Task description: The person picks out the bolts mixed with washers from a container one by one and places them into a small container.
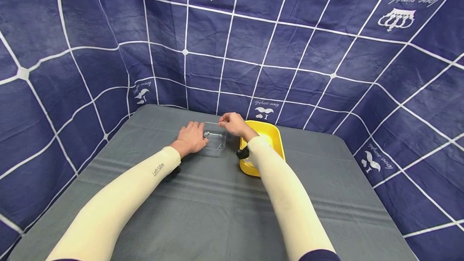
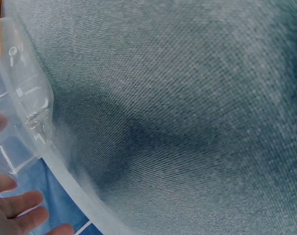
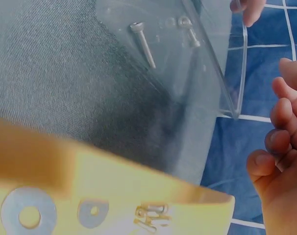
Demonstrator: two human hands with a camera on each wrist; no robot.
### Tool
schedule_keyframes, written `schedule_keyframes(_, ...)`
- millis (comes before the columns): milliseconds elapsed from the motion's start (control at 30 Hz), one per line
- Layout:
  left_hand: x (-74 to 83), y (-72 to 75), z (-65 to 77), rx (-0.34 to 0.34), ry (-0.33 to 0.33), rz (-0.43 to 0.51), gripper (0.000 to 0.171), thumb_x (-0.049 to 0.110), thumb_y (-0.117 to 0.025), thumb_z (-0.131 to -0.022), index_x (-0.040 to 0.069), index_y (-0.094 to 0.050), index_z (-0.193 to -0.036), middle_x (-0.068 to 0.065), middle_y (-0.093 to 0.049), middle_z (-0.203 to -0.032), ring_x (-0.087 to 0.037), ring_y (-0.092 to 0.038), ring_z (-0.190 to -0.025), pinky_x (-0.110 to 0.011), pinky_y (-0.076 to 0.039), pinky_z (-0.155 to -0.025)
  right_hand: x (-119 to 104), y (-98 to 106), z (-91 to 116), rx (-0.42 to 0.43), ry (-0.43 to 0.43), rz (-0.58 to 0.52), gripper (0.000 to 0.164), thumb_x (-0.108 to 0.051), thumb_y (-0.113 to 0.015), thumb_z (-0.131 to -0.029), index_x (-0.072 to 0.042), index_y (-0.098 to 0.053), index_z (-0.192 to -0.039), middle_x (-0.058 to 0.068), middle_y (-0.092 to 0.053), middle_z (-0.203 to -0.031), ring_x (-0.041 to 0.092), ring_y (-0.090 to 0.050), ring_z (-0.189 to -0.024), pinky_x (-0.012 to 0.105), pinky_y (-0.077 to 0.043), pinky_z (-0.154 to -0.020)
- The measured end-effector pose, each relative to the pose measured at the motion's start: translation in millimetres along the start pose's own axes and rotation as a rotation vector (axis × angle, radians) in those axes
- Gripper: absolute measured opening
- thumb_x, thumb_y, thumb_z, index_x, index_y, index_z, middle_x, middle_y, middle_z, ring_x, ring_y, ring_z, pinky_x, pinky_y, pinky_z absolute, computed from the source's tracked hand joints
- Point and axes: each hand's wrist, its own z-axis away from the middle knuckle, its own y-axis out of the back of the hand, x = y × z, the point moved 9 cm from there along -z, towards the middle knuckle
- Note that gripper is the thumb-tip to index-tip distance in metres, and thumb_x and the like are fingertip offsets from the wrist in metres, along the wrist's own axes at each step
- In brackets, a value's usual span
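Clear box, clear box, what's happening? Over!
Left hand at clear box; right hand near its far rim, grip unclear. Bolt inside. Yellow tray to the right, no obstruction visible.

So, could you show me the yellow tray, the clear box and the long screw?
Yellow tray [image 1: 251,170]: head view, on its near wall.
Clear box [image 2: 38,73]: left wrist view, on its side wall.
Long screw [image 3: 145,45]: right wrist view, on its shaft.
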Motion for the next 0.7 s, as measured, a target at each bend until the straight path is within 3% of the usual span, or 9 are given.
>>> schedule_keyframes(267,3.9,5.9,-1.6,0.018,-0.014,-0.045,0.069,0.038,-0.061,-0.091,-0.005,-0.045,-0.144,-0.025,-0.052,-0.136,-0.041,-0.044,-0.133,-0.061,-0.040,-0.104,5,14,6,0.005,0.001,-0.036,0.016,-0.020,-0.066,-0.096,-0.008,-0.073,-0.104,0.001,-0.063,-0.081,0.014,-0.054,-0.074,0.024,-0.042,-0.068)
schedule_keyframes(700,11.3,9.0,-3.0,0.012,-0.046,-0.095,0.071,0.035,-0.063,-0.092,-0.006,-0.043,-0.146,-0.025,-0.049,-0.141,-0.041,-0.041,-0.136,-0.060,-0.039,-0.105,27,27,16,0.024,-0.043,-0.009,0.023,-0.020,-0.064,-0.096,-0.007,-0.073,-0.112,0.002,-0.061,-0.084,0.014,-0.053,-0.077,0.024,-0.041,-0.070)
